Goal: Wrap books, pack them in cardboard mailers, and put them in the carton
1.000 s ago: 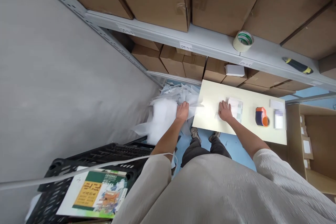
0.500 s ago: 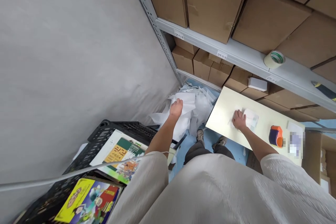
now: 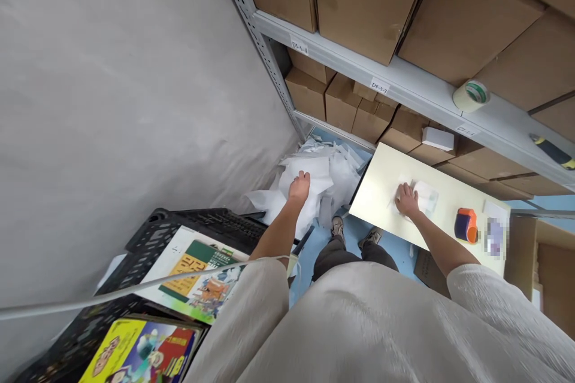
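My left hand (image 3: 299, 187) reaches over a heap of thin white sheets (image 3: 344, 176) on the floor. Its fingers are closed on the edge of a white sheet (image 3: 317, 172), which looks like paper or thin foam. At the right, my right hand (image 3: 406, 200) lies with fingers spread on a cream table (image 3: 375, 182). It rests against a small white packet (image 3: 424, 194) with a clear, film-like edge; part of the packet is hidden under the hand.
An orange and dark blue tape dispenser (image 3: 466, 225) stands on the table. Shelves of cardboard boxes (image 3: 363, 3) rise ahead, with a tape roll (image 3: 471, 96) on the ledge. A black crate (image 3: 157, 224) with picture books (image 3: 197, 275) sits at left, crossed by a white cable (image 3: 112, 296).
The view has shifted slightly. Both hands keep nearly the same places, the left over the white heap and the right on the packet.
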Action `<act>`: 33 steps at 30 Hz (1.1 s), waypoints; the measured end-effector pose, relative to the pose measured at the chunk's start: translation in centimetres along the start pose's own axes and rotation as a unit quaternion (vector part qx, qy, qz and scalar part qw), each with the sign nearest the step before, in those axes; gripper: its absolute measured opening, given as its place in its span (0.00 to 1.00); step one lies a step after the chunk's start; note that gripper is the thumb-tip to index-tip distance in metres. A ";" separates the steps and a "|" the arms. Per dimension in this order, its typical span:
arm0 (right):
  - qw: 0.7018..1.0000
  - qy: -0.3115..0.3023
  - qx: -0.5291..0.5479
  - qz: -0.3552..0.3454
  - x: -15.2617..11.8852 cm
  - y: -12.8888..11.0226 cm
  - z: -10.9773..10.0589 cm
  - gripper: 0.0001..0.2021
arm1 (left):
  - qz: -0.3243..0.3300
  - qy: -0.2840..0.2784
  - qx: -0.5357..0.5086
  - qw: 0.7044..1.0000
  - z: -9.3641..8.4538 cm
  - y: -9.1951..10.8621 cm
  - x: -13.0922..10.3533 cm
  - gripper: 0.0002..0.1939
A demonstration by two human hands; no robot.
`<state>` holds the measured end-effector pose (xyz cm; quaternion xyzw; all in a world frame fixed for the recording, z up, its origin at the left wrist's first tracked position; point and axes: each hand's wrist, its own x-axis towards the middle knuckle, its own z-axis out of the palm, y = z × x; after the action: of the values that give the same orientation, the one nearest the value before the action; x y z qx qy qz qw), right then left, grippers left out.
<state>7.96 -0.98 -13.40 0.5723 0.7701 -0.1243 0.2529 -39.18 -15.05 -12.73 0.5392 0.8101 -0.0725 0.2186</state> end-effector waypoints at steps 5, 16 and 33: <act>1.000 0.002 0.007 0.000 -0.2 0.0 -0.2 0.39 | -0.008 -0.031 -0.031 0.999 2.1 0.8 -0.2 0.27; 0.994 0.081 0.078 -0.006 -2.3 1.1 -0.4 0.38 | 0.154 0.001 -0.165 0.974 2.2 10.3 -0.2 0.24; 0.904 0.077 0.384 0.172 -5.7 11.6 4.0 0.39 | 0.392 -0.081 -0.205 0.893 4.7 36.5 -0.9 0.25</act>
<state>21.10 -3.93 -12.56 0.7567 0.5693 -0.3201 -0.0293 -4.55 -2.54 -12.23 0.7484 0.5095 0.1431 0.3999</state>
